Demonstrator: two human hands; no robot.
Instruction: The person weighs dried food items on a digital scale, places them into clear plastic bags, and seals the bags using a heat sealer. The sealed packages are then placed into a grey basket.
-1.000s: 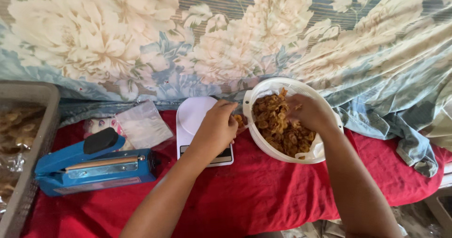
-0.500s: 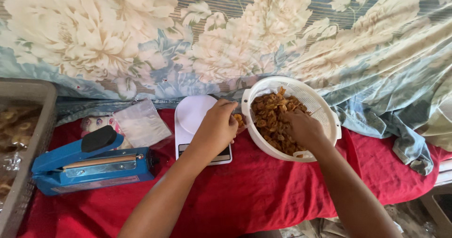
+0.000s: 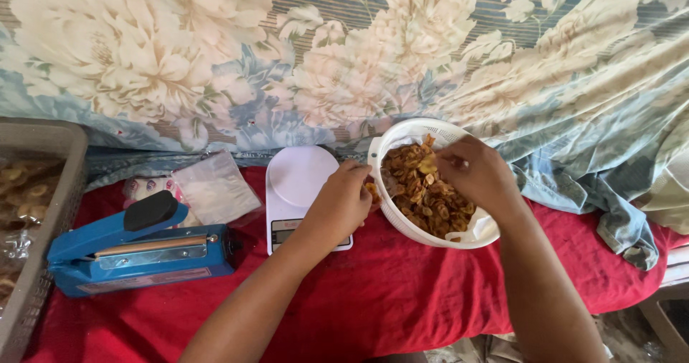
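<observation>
Currently: one white basket (image 3: 387, 146) of brown chips (image 3: 423, 191), one white scale (image 3: 298, 184), one blue sealer (image 3: 136, 252), one clear bag (image 3: 215, 187), all on the red-covered surface (image 3: 387, 291). Right hand (image 3: 477, 176) sits over the chips at basket's 3 o'clock, fingers curled in a loose grip; contents hidden. Left hand (image 3: 337, 205) at basket's 9 o'clock, fingers pinched near a chip; can't tell if gripped. Grey crate (image 3: 43, 212) at far 9 o'clock.

In front of me hangs a large floral cloth with cream peonies on blue stripes (image 3: 215, 54), lit by soft daylight. Below it, a bright red fabric table covering (image 3: 402, 298) spreads across the surface.
</observation>
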